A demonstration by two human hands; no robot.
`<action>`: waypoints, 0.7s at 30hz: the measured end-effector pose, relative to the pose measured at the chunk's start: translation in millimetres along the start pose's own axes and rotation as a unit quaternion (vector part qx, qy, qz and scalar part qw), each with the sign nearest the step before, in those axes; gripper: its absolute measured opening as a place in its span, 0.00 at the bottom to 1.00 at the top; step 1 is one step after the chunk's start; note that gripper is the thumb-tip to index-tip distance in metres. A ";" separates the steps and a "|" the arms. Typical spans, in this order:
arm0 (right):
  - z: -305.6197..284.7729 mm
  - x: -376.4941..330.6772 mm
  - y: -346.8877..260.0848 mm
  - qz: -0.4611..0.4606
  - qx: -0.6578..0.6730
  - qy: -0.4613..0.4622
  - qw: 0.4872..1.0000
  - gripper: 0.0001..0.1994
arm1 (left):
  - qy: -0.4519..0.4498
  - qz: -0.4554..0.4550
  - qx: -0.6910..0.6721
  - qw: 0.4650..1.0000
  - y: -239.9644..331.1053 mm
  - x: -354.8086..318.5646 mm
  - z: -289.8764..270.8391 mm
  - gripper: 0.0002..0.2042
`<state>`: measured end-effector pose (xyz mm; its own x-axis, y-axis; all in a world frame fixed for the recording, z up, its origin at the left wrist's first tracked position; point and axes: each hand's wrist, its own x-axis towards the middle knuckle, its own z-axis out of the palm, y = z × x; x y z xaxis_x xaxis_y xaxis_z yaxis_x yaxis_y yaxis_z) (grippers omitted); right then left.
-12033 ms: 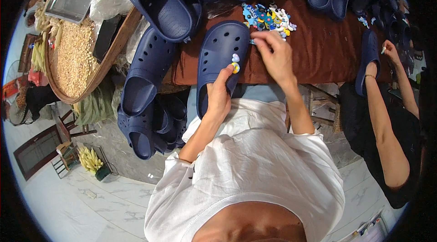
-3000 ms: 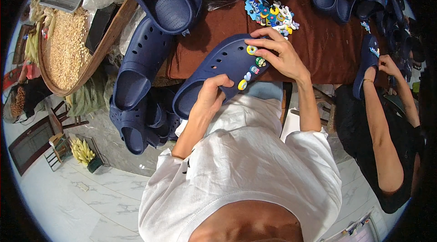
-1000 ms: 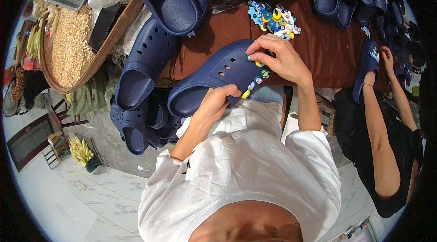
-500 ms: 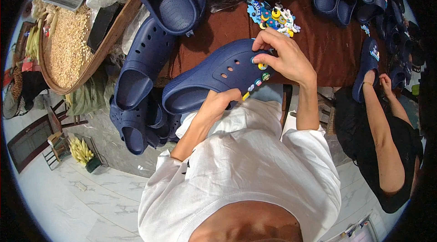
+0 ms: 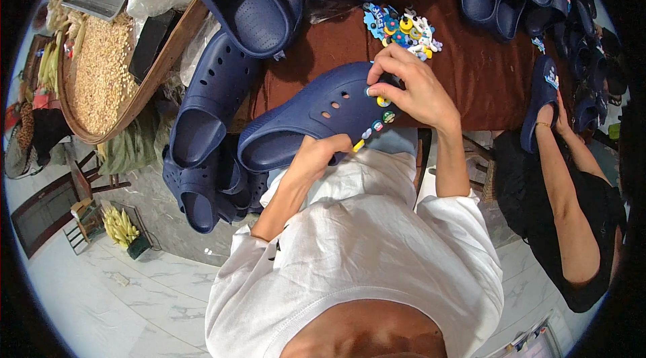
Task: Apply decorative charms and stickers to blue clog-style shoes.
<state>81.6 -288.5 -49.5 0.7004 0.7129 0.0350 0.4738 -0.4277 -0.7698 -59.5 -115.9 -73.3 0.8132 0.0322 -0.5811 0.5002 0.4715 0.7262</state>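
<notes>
In the head view, steady the navy clog [image 5: 313,103] over the brown surface's [image 5: 481,92] near edge, clasping with the left hand [image 5: 324,155] (cannot tell the set of fingers beneath), and press squarely with the right hand [image 5: 416,85], apparently pinching a pale-blue charm [image 5: 369,91] at the toe.

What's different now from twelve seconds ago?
The blue clog has turned clockwise, its toe now pointing right instead of away. Its charms have grown from two to at least four. The right grip has moved over the toe. The co-worker's clog has gained a charm. The left grip still holds the near side; the charm pile stays beyond.
</notes>
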 end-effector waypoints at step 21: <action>20.7 18.4 42.4 0.093 0.041 0.181 0.978 0.10 | 0.054 -0.012 -0.102 0.993 19.7 13.6 -2.2 0.16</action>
<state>103.5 -282.0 -94.7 0.9209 0.3765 0.1011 0.2857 -0.4756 -0.8320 -39.2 -104.2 -67.7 0.7589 0.1081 -0.6422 0.4399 0.6420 0.6279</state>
